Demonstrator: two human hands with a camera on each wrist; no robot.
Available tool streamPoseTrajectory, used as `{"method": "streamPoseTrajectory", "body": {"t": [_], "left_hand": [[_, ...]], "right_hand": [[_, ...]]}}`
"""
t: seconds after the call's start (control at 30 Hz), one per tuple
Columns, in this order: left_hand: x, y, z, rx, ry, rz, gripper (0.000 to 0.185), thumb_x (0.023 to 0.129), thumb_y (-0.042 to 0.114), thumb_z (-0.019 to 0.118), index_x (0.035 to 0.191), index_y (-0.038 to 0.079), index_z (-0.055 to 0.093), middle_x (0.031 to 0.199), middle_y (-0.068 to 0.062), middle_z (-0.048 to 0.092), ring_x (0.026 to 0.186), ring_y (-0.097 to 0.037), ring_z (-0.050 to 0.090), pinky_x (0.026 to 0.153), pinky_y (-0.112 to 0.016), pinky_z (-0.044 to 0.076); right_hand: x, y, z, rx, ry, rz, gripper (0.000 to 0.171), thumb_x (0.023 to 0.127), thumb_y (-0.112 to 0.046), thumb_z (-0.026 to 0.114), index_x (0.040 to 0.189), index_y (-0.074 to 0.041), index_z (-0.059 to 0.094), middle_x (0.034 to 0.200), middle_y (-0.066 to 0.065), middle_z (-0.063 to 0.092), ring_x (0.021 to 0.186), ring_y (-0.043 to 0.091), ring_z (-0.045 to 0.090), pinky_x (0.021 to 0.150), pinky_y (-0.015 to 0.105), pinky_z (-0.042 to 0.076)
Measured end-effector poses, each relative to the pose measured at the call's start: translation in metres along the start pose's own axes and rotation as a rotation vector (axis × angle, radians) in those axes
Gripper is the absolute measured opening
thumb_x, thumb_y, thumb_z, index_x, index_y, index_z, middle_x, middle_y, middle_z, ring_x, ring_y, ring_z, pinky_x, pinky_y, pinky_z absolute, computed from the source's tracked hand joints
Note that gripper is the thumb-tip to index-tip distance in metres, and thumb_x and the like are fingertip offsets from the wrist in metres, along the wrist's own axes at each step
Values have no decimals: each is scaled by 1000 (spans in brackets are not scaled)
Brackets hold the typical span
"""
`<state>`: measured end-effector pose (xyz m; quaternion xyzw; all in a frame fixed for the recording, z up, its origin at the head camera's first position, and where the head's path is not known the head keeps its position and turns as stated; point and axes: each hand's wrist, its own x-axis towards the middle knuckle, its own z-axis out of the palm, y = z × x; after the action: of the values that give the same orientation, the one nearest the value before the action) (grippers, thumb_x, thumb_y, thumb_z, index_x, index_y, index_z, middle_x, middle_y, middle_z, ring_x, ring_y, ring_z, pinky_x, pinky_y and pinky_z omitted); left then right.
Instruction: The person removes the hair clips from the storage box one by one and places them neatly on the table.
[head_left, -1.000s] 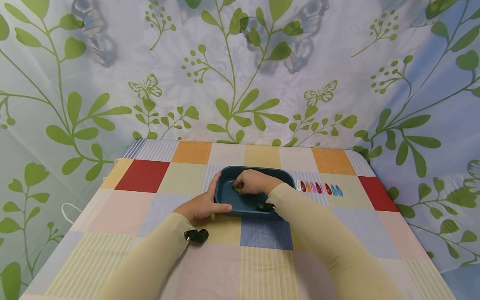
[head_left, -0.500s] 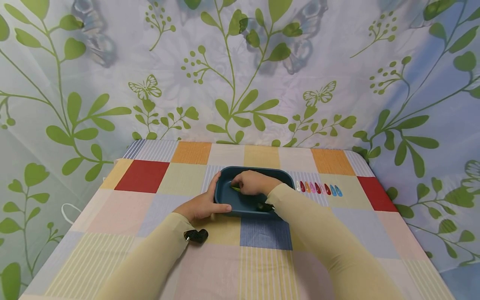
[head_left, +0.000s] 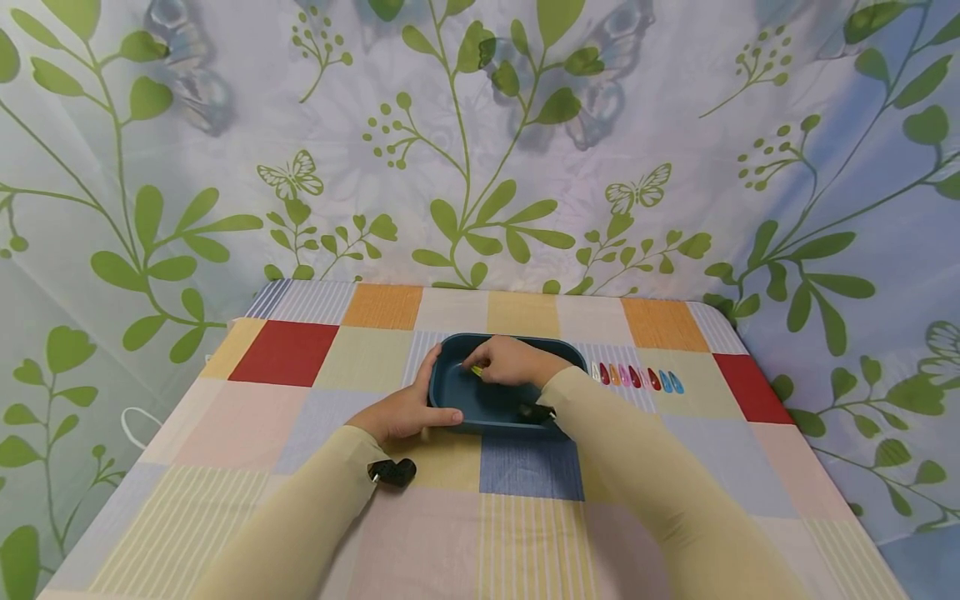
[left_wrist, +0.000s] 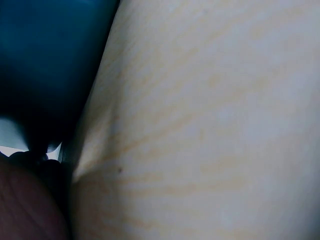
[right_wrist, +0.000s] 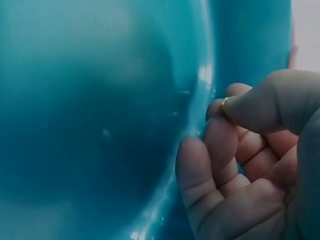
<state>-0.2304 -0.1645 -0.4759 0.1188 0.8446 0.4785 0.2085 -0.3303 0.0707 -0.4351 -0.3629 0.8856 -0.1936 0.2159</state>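
A dark teal rectangular tray (head_left: 510,427) lies on the patchwork cloth. My left hand (head_left: 405,410) rests against its near left corner, thumb straight along the near rim and fingers stretched along the left side. Over the tray's inside, my right hand (head_left: 513,362) pinches a small yellow-green hair clip (head_left: 477,371) between thumb and fingers. Only a tiny bit of that clip (right_wrist: 226,103) shows past the thumb in the right wrist view. In the left wrist view, the tray (left_wrist: 45,55) fills the upper left, with part of the hand (left_wrist: 27,205) below it.
Right of the tray, several snap hair clips (head_left: 635,377) in white, red, orange, pink and blue lie in a row. A checked cloth (head_left: 405,542) covers the table. A leaf-print curtain (head_left: 337,125) hangs behind, and a white cord (head_left: 137,427) loops at the left edge.
My right hand has risen slightly inside the tray with the yellow-green hair clip, which has shifted a little up. The left hand and the tray have stayed put.
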Motion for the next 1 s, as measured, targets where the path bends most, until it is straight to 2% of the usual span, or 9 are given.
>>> {"method": "streamPoseTrajectory", "body": {"t": [0.2,0.47,0.6,0.7,0.87,1.0], "left_hand": [[-1,3,1,4,9,-21,129,85,56,83,166,42,-17,169,-23,29,142,-40,49,122,-61,33],[-2,3,2,-7,6,-7,130,85,54,83,166,40,-18,169,-25,27,143,-43,47,122,-62,32],[-1,2,1,2,12,0,131,84,57,84,166,39,-17,169,-25,26,143,-43,47,121,-62,33],[-3,4,1,20,15,-3,132,82,60,84,166,40,-16,169,-26,26,142,-43,49,120,-61,34],[-4,6,2,44,14,-8,131,83,61,83,166,40,-16,169,-28,26,139,-43,53,119,-61,37],[-4,6,2,40,20,-6,130,83,59,83,166,41,-15,168,-29,28,140,-44,52,120,-61,35]], "right_hand": [[-11,2,-10,33,47,-10,40,100,-11,66,139,-13,70,93,-2,66,79,13,54,76,29,46],[-32,11,-27,93,109,16,38,103,-13,61,140,-10,69,75,-5,55,65,13,47,75,32,44],[-50,21,-38,159,156,49,38,103,-12,61,140,-10,69,87,3,67,63,14,47,72,33,45],[-64,31,-46,180,208,62,38,102,-10,62,140,-9,68,99,10,73,69,15,52,73,34,46],[-91,51,-59,204,287,115,38,102,-8,63,139,-10,67,104,10,72,84,18,61,77,33,49],[-115,71,-67,242,331,158,38,101,-6,61,139,-7,65,105,13,68,82,22,58,74,33,49]]}}
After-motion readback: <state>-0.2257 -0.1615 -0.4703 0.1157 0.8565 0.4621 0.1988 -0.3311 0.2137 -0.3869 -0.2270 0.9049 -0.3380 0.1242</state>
